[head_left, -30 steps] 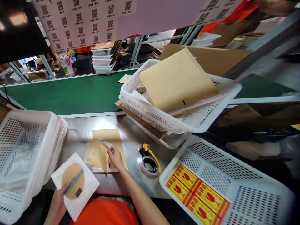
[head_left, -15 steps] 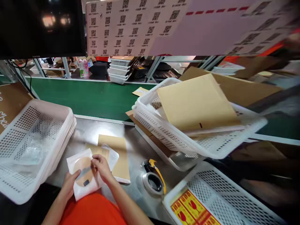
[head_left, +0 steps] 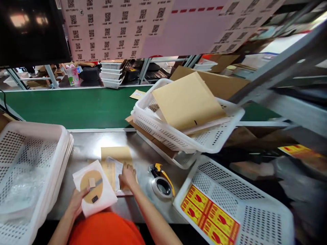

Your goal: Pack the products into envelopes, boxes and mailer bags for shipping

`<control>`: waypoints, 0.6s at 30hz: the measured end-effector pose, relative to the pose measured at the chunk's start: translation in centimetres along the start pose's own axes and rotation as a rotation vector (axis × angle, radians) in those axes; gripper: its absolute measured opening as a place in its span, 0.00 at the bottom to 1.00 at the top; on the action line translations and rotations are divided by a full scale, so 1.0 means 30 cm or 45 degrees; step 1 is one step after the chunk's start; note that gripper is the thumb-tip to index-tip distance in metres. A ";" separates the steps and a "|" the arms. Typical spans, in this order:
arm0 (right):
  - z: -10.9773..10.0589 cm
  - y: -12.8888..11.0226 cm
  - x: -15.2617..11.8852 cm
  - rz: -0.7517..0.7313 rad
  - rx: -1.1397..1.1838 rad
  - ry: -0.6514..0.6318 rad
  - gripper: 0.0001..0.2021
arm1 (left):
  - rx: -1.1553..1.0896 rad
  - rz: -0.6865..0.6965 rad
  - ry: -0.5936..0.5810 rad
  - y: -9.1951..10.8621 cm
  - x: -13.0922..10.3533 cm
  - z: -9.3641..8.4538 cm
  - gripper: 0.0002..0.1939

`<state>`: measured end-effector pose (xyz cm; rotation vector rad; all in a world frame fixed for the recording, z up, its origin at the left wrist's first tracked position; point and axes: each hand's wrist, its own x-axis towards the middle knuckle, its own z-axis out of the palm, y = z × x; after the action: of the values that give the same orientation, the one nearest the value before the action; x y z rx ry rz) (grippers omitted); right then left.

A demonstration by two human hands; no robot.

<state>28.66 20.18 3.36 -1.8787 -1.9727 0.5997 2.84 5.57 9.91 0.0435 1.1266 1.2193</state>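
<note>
Clamped now by my left hand (head_left: 76,200) alone, the white square paper packet (head_left: 102,194) shows a small tan square (head_left: 92,182); farther out, my right hand (head_left: 128,175) has moved off to the translucent plastic sleeve (head_left: 117,169) over a tan paper envelope (head_left: 114,151) on the metal bench (head_left: 85,143), its grip hidden.

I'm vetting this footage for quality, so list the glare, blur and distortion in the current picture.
Head view: strong glare on the steel tabletop, toward its far edge; head view: two bright reflections on the dark screen; head view: far right edge smeared and stretched, while the white packet in the left hand is fairly clear.
</note>
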 end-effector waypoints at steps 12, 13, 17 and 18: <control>0.057 0.041 0.032 0.366 -0.086 -0.191 0.34 | -0.009 0.044 -0.001 -0.005 -0.012 -0.014 0.33; 0.061 0.040 0.029 0.375 -0.051 -0.166 0.33 | -0.006 0.042 -0.011 0.001 -0.021 -0.014 0.32; 0.062 0.039 0.031 0.426 0.171 -0.054 0.22 | 0.059 0.070 -0.071 0.046 -0.056 -0.017 0.31; 0.057 0.039 0.034 0.424 0.259 -0.030 0.18 | 0.080 0.089 -0.084 0.057 -0.063 -0.020 0.31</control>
<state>28.70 21.14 1.25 -2.0886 -1.5523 0.8819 1.38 4.55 11.83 0.1709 1.1136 1.2354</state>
